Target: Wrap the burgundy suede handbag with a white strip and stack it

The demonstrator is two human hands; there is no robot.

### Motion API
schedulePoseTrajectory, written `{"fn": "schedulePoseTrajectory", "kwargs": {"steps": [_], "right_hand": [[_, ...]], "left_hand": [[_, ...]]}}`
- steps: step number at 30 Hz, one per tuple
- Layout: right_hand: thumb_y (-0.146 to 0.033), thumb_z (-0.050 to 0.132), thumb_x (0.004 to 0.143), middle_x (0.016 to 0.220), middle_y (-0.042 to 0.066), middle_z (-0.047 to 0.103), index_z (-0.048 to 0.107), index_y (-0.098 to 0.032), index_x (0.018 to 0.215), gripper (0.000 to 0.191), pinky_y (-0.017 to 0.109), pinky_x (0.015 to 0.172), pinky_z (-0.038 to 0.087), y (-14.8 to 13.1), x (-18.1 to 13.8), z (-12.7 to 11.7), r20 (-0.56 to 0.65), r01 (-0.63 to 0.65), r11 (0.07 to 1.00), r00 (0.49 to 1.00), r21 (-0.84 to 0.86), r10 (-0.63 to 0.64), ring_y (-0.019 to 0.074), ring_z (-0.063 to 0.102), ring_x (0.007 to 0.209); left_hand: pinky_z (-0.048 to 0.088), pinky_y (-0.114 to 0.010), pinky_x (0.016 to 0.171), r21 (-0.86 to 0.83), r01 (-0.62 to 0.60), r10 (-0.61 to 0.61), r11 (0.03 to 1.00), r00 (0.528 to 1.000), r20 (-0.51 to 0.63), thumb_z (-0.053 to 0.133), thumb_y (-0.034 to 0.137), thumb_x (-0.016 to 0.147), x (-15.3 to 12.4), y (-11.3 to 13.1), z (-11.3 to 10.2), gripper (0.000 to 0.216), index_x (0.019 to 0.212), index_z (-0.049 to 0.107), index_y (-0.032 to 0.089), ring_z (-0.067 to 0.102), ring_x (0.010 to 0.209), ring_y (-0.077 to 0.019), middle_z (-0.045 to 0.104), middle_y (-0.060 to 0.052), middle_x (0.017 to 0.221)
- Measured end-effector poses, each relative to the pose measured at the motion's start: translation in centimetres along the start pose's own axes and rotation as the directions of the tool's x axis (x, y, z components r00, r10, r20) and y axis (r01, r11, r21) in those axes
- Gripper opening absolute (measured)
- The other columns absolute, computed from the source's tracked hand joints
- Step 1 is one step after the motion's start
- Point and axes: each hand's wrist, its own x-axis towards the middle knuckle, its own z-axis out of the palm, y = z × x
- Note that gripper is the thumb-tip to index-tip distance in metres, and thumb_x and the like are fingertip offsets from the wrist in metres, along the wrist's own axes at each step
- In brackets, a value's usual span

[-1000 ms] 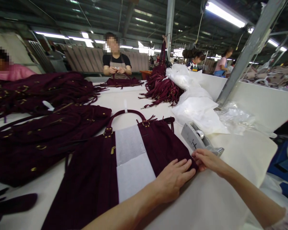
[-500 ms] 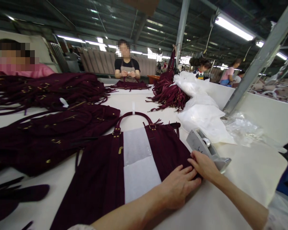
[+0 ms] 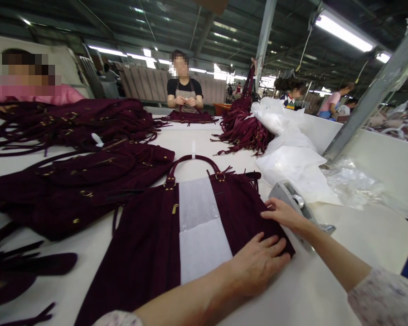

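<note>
A dark maroon suede bag [image 3: 146, 244] lies flat on the white table [image 3: 292, 294] in front of me, handle [image 3: 193, 159] away from me. A white paper strip [image 3: 199, 226] runs down its middle. My left hand [image 3: 258, 265] lies flat, fingers spread, on the bag's lower right corner. My right hand [image 3: 284, 213] rests on the bag's right edge a little further up, fingers stretched out, beside a grey tape dispenser [image 3: 297, 203].
A heap of maroon bags [image 3: 75, 181] covers the table's left side, and straps [image 3: 243, 129] are piled at the back. White plastic sheets [image 3: 292, 154] lie at the right. A person in a black shirt [image 3: 185, 90] works across the table. A metal post [image 3: 374, 90] stands at the right.
My right hand has slid up the bag's right edge, away from my left hand. My left hand stays on the lower corner. The view has shifted slightly.
</note>
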Motion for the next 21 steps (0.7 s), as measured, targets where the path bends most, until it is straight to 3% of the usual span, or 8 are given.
{"fn": "schedulePoseTrajectory", "kwargs": {"steps": [4,8,11,14,16,18,19,21], "right_hand": [[-0.039,0.070,0.071,0.080,0.006,0.065,0.062,-0.016,0.081,0.027,0.028,0.071,0.041,-1.6,1.7,0.0,0.000,0.049,0.945,0.999,-0.324,-0.051,0.0199,0.060,0.079],[-0.035,0.061,0.082,0.072,0.004,0.064,0.063,-0.015,0.074,0.022,0.027,0.066,0.041,-0.9,2.7,0.7,0.014,0.030,0.934,1.000,-0.356,-0.026,0.0177,0.060,0.071],[-0.028,0.053,0.088,0.079,0.008,0.066,0.064,-0.010,0.090,0.021,0.029,0.071,0.044,-0.5,2.5,1.6,-0.048,-0.013,0.920,0.999,-0.391,-0.006,0.0200,0.062,0.078],[-0.021,0.047,0.090,0.106,0.015,0.064,0.052,-0.010,0.124,0.036,0.036,0.086,0.044,-2.1,1.3,1.7,-0.146,-0.003,0.902,0.987,-0.432,-0.066,0.0253,0.060,0.100],[-0.020,0.041,0.092,0.129,0.016,0.055,0.042,-0.015,0.138,0.045,0.039,0.097,0.041,-3.8,0.0,1.2,-0.207,0.137,0.891,0.947,-0.433,-0.247,0.0259,0.053,0.117],[-0.024,0.036,0.095,0.146,0.010,0.041,0.033,-0.020,0.145,0.050,0.039,0.108,0.034,-4.8,-1.5,0.7,-0.211,0.360,0.838,0.857,-0.409,-0.470,0.0230,0.039,0.133],[-0.027,0.034,0.096,0.150,0.008,0.035,0.029,-0.021,0.147,0.052,0.039,0.113,0.029,-4.7,-2.2,0.7,-0.185,0.454,0.803,0.815,-0.387,-0.549,0.0216,0.032,0.138],[-0.033,0.033,0.097,0.154,0.005,0.029,0.021,-0.023,0.151,0.056,0.043,0.117,0.023,-3.2,-3.2,1.3,-0.063,0.546,0.766,0.800,-0.339,-0.597,0.0212,0.022,0.143]], "left_hand": [[0.031,-0.047,0.109,-0.004,0.007,-0.007,1.000,1.000,0.002,0.045,0.022,0.086,-0.1,0.1,-0.1,0.052,0.138,0.039,0.020,0.035,0.136,-0.0269,0.036,-0.010,0.149],[0.031,-0.048,0.109,-0.005,0.001,-0.001,1.000,1.000,-0.011,0.044,0.022,0.087,-0.1,0.2,-0.3,0.049,0.136,0.041,0.020,0.037,0.135,-0.0261,0.040,-0.011,0.147],[0.028,-0.048,0.111,-0.007,-0.002,0.002,1.000,1.000,0.013,0.051,0.020,0.081,0.1,0.0,-0.4,0.059,0.139,0.038,0.019,0.035,0.136,-0.0269,0.037,-0.011,0.148],[0.026,-0.048,0.112,-0.034,-0.010,0.012,0.999,0.999,0.047,0.054,0.021,0.077,0.2,-0.2,-0.2,0.065,0.140,0.037,0.020,0.032,0.138,-0.0272,0.033,-0.010,0.151],[0.026,-0.047,0.112,-0.053,-0.010,0.012,0.999,0.999,0.045,0.052,0.020,0.078,0.1,-0.3,-0.1,0.063,0.140,0.037,0.021,0.030,0.139,-0.0260,0.032,-0.008,0.152],[0.025,-0.046,0.113,-0.069,-0.012,0.014,0.998,1.000,0.021,0.052,0.019,0.078,0.0,-0.3,0.1,0.063,0.139,0.038,0.022,0.029,0.140,-0.0246,0.033,-0.007,0.152],[0.025,-0.045,0.113,-0.072,-0.020,0.021,0.997,1.000,0.007,0.053,0.018,0.076,0.0,-0.3,0.1,0.064,0.138,0.039,0.022,0.030,0.139,-0.0239,0.036,-0.006,0.150],[0.022,-0.043,0.115,-0.069,-0.051,0.051,0.996,0.999,-0.007,0.058,0.018,0.072,0.0,-0.5,0.3,0.062,0.133,0.045,0.021,0.034,0.136,-0.0237,0.046,-0.007,0.143]]}}
